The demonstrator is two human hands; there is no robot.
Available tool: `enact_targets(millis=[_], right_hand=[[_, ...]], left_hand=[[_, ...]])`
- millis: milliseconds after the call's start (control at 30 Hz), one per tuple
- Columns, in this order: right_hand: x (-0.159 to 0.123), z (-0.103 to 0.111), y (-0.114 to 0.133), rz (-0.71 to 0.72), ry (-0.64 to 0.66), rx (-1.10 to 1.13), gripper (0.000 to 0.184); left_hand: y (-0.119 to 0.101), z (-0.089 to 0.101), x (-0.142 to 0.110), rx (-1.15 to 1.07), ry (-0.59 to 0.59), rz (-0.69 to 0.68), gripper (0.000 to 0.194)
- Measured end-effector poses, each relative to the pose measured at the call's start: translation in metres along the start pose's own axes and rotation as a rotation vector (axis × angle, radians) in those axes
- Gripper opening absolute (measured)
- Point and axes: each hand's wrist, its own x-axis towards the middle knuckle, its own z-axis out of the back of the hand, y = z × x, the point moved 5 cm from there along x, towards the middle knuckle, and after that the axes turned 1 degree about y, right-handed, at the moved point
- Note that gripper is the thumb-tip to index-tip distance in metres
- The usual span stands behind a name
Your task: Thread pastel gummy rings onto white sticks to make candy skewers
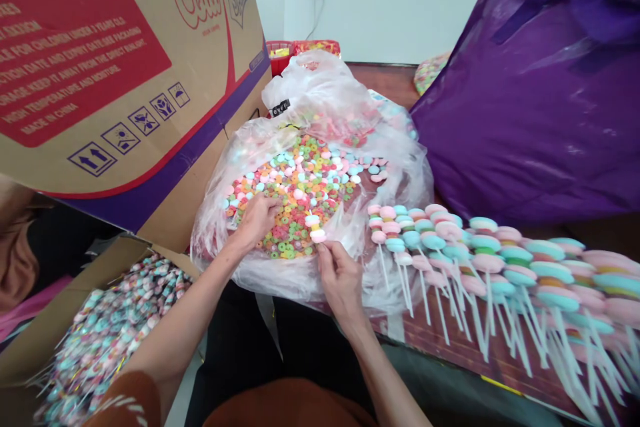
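My right hand (341, 280) pinches the lower end of a candy lollipop (315, 228), which stands nearly upright over the pile. Pale round candies and a yellow piece are stacked on it. To the left, my left hand (260, 217) is at the pile of loose candies (287, 237), its fingers drawn together; what is between them, if anything, is hidden. Green, orange and red rings mix there with pink, blue and white discs. The pile lies in an opened clear plastic bag (225, 160).
Finished candy lollipops (483, 260) lie in rows at the right table edge, sticks towards me. A large carton (200, 80) rises at the left, above an open box of wrapped lollipops (115, 320). A purple bag (540, 107) stands at the right.
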Motion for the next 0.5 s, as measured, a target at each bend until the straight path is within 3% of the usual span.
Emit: enact_targets(millis=[300,500], right_hand=[[-0.0002,-0.0016,0.0017,0.029,0.010,-0.009,0.029],[-0.0007,-0.0027,0.0013,0.024,0.026,0.004,0.027]], left_hand=[[-0.0076,-0.0061,0.0014,0.126,0.106,-0.109,0.023],[-0.0060,-0.0002,-0.0070,0.079,0.056,-0.118,0.020]])
